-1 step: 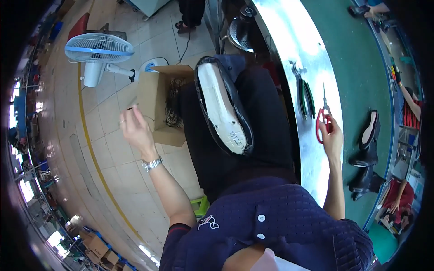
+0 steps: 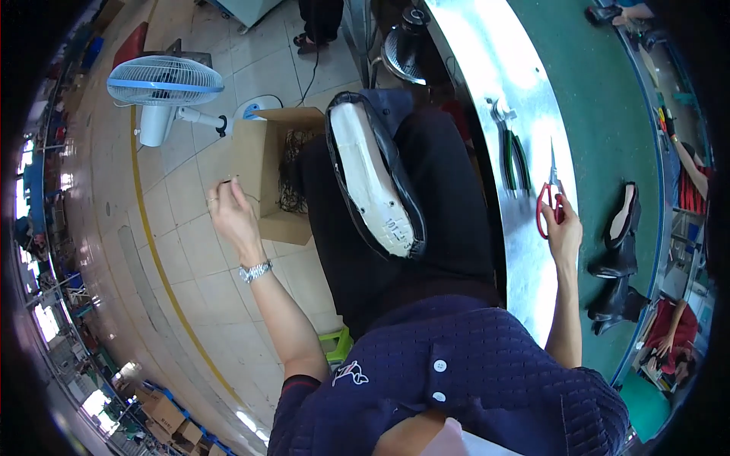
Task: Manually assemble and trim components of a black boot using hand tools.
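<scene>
Across my lap lies a black shoe upper (image 2: pixel 397 178) on a last, its pale insole (image 2: pixel 370 178) facing up. Out to the left, over the floor, my left hand (image 2: pixel 233 216) is closed in a pinch. Something small and dark may be at its fingertips, too small to name. My right hand (image 2: pixel 564 232), above the metal bench, grips red-handled scissors (image 2: pixel 549 201) by the handles, blades pointing away from me. Green-handled pliers (image 2: pixel 516 159) rest on the bench just left of the scissors.
An open cardboard box (image 2: pixel 255 167) with dark stringy material stands left of my knees. A fan (image 2: pixel 166 83) is beyond it. The metal bench (image 2: pixel 525 285) runs along my right, beside a green surface (image 2: pixel 589 121) bearing black shoes (image 2: pixel 612 262). Other people are at the edges.
My right hand and the scissors have shifted slightly right. My left hand has moved a little to the right, still pinched. The shoe has barely moved.
</scene>
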Demonstrator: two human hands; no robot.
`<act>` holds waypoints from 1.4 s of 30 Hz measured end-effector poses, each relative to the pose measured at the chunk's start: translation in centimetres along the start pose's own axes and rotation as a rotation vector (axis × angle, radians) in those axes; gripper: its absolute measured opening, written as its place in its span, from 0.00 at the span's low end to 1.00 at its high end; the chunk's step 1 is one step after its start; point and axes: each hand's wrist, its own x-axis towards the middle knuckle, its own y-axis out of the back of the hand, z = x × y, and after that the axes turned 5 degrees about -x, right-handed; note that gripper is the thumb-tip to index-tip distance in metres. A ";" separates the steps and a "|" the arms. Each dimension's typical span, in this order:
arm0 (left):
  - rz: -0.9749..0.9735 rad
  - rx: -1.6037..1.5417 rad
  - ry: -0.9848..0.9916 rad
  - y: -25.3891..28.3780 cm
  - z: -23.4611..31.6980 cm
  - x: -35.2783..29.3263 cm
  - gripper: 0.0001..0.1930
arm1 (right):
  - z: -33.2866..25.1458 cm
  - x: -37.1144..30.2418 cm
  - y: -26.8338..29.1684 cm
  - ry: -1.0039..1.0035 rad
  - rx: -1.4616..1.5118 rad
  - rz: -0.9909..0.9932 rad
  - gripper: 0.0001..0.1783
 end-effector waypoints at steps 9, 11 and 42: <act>-0.172 -0.545 -0.454 -0.5 11.4 -0.5 0.27 | 2.1 1.7 -0.6 0.139 -0.057 0.214 0.19; -0.294 -0.434 -0.851 -0.5 15.4 0.1 0.22 | -1.6 3.3 -1.9 0.220 0.088 0.162 0.18; -0.762 -0.475 -0.442 -4.0 24.3 6.7 0.58 | -23.8 14.0 6.3 0.719 -0.059 -0.904 0.39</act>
